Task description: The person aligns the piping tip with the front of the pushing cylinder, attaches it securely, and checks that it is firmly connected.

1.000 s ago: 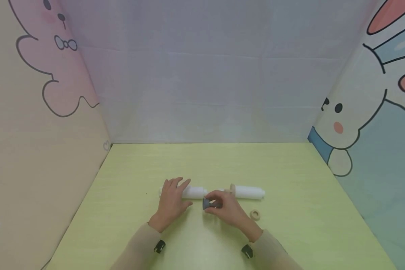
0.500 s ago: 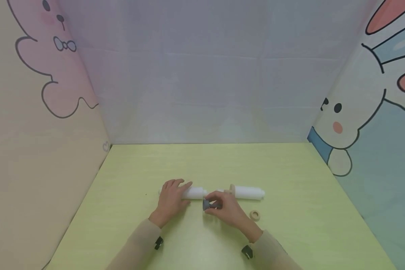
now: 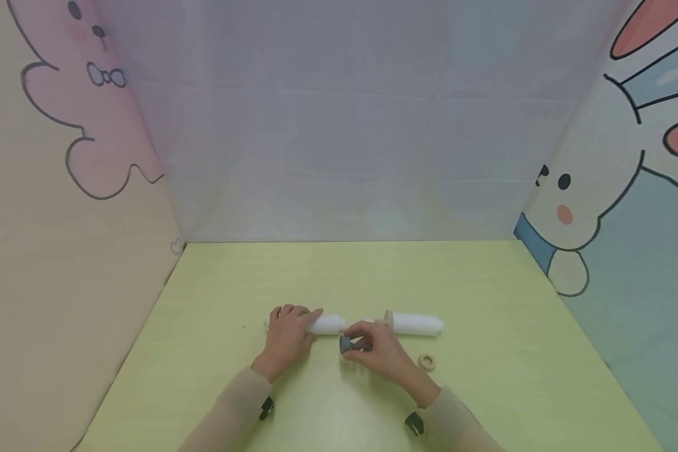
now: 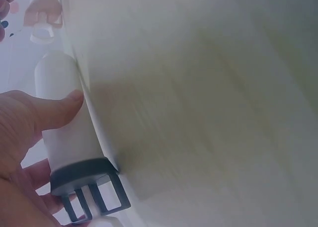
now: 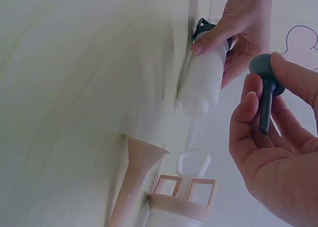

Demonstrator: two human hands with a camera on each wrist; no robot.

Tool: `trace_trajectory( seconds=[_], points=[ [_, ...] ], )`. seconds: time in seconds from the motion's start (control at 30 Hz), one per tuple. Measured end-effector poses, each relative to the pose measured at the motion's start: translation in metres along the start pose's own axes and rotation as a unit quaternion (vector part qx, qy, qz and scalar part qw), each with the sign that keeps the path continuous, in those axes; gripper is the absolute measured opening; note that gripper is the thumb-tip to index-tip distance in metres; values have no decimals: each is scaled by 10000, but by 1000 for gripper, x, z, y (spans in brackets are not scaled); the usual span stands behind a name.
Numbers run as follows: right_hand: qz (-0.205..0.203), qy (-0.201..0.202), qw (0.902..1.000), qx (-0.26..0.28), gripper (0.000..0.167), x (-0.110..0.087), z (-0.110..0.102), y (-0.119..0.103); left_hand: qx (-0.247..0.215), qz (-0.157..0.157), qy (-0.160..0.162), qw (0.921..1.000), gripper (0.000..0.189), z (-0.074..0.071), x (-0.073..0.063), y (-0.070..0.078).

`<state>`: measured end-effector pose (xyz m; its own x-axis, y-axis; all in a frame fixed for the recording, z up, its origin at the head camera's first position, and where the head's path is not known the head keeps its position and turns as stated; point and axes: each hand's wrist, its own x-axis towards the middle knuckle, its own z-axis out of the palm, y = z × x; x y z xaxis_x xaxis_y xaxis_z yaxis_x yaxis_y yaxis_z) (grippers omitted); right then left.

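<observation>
My left hand [image 3: 287,339] grips a large white syringe-like tube [image 4: 72,137], its thumb across the barrel and its fingers on the other side. The tube has a dark green collar [image 4: 82,175] with open loop grips, and a short spout [image 5: 195,109] at its other end. Held in my right hand [image 3: 385,353] is a small dark blue-green funnel [image 5: 262,65], pinched by the wide part between thumb and fingers, stem [image 5: 266,110] pointing back toward the palm. The funnel is beside the tube's spout end in the head view, on the near side.
A second white tube [image 3: 417,324] with a peach collar [image 5: 179,205] lies to the right, its plunger handle [image 5: 193,162] toward the first tube. A peach funnel [image 5: 139,160] is on the yellow-green table [image 3: 474,402], close to my right forearm. Cartoon-printed walls [image 3: 339,207] stand around the table.
My left hand has settled lower onto the tube, its fingers drawing in around it. The right hand keeps the dark funnel in nearly the same place.
</observation>
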<state>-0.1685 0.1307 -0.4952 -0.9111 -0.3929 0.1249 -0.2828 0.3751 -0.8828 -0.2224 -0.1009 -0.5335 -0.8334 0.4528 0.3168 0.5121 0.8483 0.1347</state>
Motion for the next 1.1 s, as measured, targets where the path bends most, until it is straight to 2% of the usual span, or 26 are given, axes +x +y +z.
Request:
trace_trajectory(
  seconds=[0.33, 0.63, 0.83, 1.1],
  points=[
    [-185, 129, 9997, -56, 31, 2, -2, 2, -37, -99, 49, 9999, 49, -1, 3, -3],
    [-45, 130, 9998, -155, 30, 1, -6, 2, -42, -287, 49, 9996, 46, -2, -3, -3],
    [-26, 229, 9994, -266, 29, -1, -11, 2, -116, -274, 179, 9994, 46, -12, -7, -1],
    [-46, 348, 9991, -252, 28, 1, -18, -1, -354, -290, 315, 9985, 49, -31, -9, 6]
  ],
)
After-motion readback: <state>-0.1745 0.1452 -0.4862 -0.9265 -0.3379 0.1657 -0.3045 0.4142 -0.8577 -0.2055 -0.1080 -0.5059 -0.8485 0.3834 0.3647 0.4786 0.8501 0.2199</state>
